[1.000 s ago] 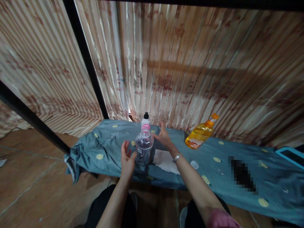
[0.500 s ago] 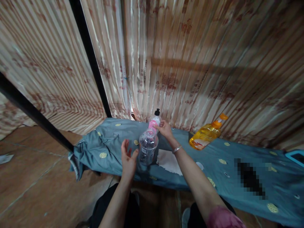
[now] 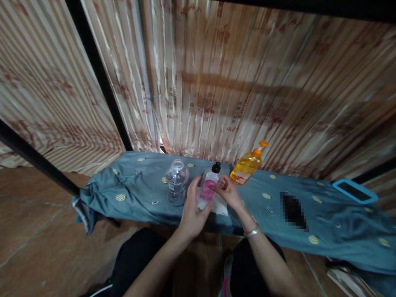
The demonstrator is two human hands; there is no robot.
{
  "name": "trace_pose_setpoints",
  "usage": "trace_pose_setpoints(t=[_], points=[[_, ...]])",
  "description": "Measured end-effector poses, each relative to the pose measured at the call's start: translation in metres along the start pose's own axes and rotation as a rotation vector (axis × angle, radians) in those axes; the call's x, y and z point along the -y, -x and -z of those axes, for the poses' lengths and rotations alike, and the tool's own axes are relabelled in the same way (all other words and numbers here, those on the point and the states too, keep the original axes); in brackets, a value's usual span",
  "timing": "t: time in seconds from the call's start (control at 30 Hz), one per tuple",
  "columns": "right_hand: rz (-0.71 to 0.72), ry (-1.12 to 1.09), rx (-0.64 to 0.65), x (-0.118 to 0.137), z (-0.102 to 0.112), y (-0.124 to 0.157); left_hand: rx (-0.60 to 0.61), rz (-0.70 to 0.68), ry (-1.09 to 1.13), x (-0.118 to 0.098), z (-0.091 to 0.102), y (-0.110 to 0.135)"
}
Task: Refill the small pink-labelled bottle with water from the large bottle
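A small clear bottle [image 3: 209, 188] with a pink label and a black cap stands slightly tilted over a white paper or cloth [image 3: 220, 207]. My right hand [image 3: 229, 190] pinches its right side, thumb across the label. At its lower left, my left hand [image 3: 194, 212] has its thumb and fingers spread apart; whether it touches the bottle is unclear. Just left of that hand, a larger clear plastic bottle [image 3: 177, 185] without a cap stands upright. Behind my right hand, a pump bottle of yellow liquid [image 3: 246, 167] with an orange top stands on the cover.
A blue-green patterned cloth [image 3: 139, 202] covers the low surface. A blue-framed device [image 3: 355, 191] lies at the right, with a blurred black object [image 3: 293, 210] nearer. Black poles [image 3: 99, 78] and a pleated curtain [image 3: 210, 82] stand around the sides and back.
The pink-labelled bottle has come from behind the larger clear bottle to its right, over the white sheet, in my right hand. My left hand has moved right beside it. The view has shifted.
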State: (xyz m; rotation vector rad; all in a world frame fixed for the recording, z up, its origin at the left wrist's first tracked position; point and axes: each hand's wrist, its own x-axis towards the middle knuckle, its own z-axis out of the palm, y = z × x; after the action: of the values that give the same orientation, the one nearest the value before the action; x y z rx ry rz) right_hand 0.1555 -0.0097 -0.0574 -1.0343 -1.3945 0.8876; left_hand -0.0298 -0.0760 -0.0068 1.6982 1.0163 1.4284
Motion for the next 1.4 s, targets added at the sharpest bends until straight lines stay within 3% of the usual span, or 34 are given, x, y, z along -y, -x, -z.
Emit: trace_pose_setpoints(t=[0.13,0.27,0.47,0.63,0.7,0.9,1.17,1.23,1.4], points=[[0.034,-0.027,0.106,-0.007,-0.002,0.004,0.048,0.149,0.012,0.044,-0.029,-0.025],[0.032,-0.014,0.187,-0.003,0.008,0.005,0.076,0.218,0.007,0.062,-0.038,-0.042],[-0.009,0.072,0.161,0.032,0.029,0.009,0.037,0.208,-0.061,0.059,-0.04,-0.048],[0.041,0.245,-0.107,0.054,0.007,0.0,0.062,0.238,-0.033,0.051,-0.043,-0.043],[0.053,0.277,-0.152,0.055,-0.005,-0.003,0.065,0.241,-0.027,0.05,-0.044,-0.042],[0.093,0.262,-0.085,0.052,-0.012,-0.005,0.084,0.228,-0.017,0.056,-0.044,-0.043],[0.096,0.148,0.189,0.053,0.003,-0.015,0.126,0.197,0.069,0.058,-0.037,-0.044],[0.089,0.151,0.174,0.055,0.005,-0.019,0.124,0.204,0.067,0.056,-0.037,-0.043],[0.088,0.255,-0.007,0.054,0.002,-0.024,0.104,0.26,0.05,0.055,-0.039,-0.044]])
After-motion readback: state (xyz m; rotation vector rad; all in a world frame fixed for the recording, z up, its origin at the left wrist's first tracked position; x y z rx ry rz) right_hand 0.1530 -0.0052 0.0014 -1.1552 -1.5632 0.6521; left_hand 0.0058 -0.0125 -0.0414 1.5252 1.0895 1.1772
